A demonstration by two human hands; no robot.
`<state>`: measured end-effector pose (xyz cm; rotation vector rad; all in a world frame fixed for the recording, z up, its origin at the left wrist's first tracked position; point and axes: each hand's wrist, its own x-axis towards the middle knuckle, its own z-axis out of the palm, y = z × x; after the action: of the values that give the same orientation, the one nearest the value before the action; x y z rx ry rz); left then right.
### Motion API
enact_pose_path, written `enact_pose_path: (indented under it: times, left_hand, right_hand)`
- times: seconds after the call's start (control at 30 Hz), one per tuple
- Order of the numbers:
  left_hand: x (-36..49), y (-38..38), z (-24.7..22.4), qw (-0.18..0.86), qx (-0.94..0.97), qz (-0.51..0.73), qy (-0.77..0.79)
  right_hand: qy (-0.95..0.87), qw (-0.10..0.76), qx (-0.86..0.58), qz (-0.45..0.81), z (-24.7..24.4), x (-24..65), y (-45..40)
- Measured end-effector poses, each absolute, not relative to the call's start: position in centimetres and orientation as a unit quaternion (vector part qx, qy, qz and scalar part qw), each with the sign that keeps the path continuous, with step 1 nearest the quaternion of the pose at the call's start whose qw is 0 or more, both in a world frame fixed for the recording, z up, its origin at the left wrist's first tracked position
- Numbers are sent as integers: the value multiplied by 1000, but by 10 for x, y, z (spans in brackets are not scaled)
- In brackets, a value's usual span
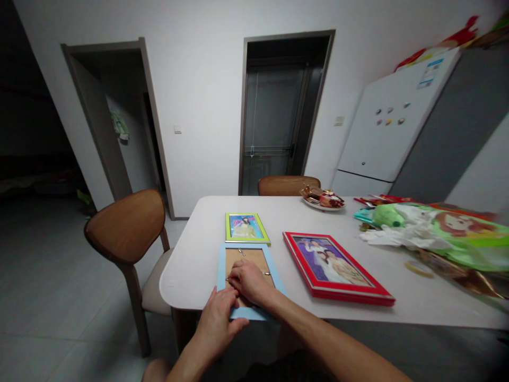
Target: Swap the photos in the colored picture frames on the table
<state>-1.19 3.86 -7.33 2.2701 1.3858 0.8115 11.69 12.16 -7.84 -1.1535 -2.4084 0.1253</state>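
Note:
A light blue frame point(274, 265) lies back side up at the table's front edge, its brown backing board point(254, 258) showing with small metal clips. My left hand point(220, 313) rests on the frame's lower left corner, thumb apart from the fingers. Over the left part of the backing, my right hand point(248, 278) has its fingers pressed together near the left clip; whatever they hold is hidden. Just beyond lies a green frame point(228, 231) with a picture. To the right, a red frame point(350, 296) with a picture of people lies face up, seemingly stacked.
On the white table point(191, 254) are a plate point(326, 207) of items at the back, a tape roll point(419, 269) and green and white bags point(469, 233) at the right. Wooden chairs point(129, 225) stand left and behind. A fridge point(387, 116) is at the back right.

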Motion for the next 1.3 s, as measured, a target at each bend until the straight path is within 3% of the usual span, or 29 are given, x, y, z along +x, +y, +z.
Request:
enact_pose_path:
  times: [0.17, 0.33, 0.5, 0.63, 0.73, 0.83, 1.0, 1.17, 1.3]
  left_hand:
    - [0, 35, -66, 129, 828, 224, 497]
    - [5, 36, -70, 105, 842, 186, 496]
    - [0, 35, -54, 135, 815, 286, 485]
    - [15, 27, -29, 223, 741, 433, 462]
    - [32, 20, -19, 269, 714, 482, 430]
    - [44, 20, -10, 252, 714, 495, 425]
    - [66, 37, 13, 305, 676, 577, 343]
    - [108, 71, 0, 451, 658, 526, 294]
    - [145, 91, -39, 393, 695, 458, 392]
  right_hand:
    - [-851, 277, -434, 105, -74, 124, 116]
    - [-737, 422, -497, 180, -65, 169, 114]
    - [-483, 555, -538, 413, -66, 202, 104]
    - [-376, 486, -390, 686, -73, 166, 74]
    - [-299, 470, -281, 782, -69, 130, 59]
    - [-259, 543, -250, 759, -54, 125, 60]
    - [-315, 655, -356, 587, -27, 200, 81]
    - [-444, 560, -564, 414, -7, 303, 101]
    - [-457, 521, -658, 295, -8, 347, 104]
